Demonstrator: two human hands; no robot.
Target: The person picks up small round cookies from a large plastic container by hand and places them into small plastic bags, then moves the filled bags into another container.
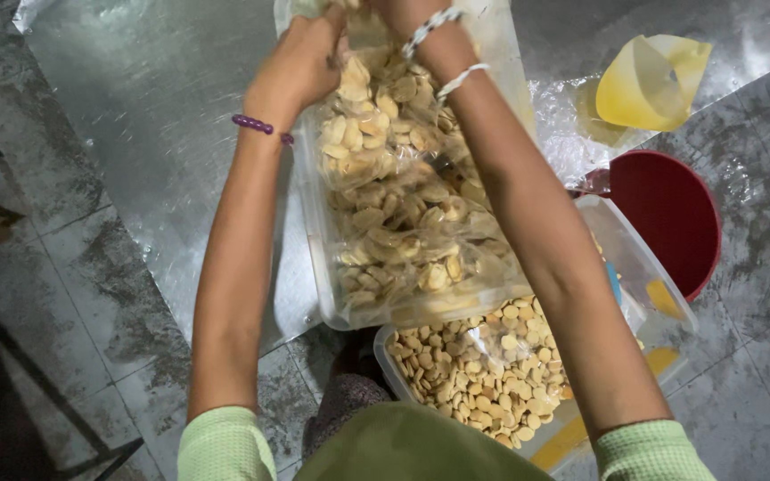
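Left hand point(300, 62): fingers clenched on the upper edge of the clear plastic bag point(403, 169), beside the biscuits; purple bead bracelet point(258, 126) on the wrist.
Right hand point(407, 13): mostly cut off by the top edge of the view; grip cannot be told; white bead bracelets point(443, 44) around the wrist.
Clear plastic bag: stretched lengthwise between both arms, packed with pale oval biscuits point(385, 142); lower end resting over the near rim of the container below.
Large clear container point(323, 267): rectangular, directly under the bag, lying on the silver sheet.
Second clear tub point(648, 267): nearer the body and to the right, holding small round biscuits point(474, 365); partly hidden by the right forearm, which crosses above it.
Red bucket point(675, 218): just behind the second tub, at right.
Yellow plastic cone point(652, 80): farther right, at top, lying on crumpled clear film.
Silver sheet point(153, 107): spread over a grey tiled floor point(73, 294).
Green sleeves point(225, 445): at the bottom edge, one on each arm.
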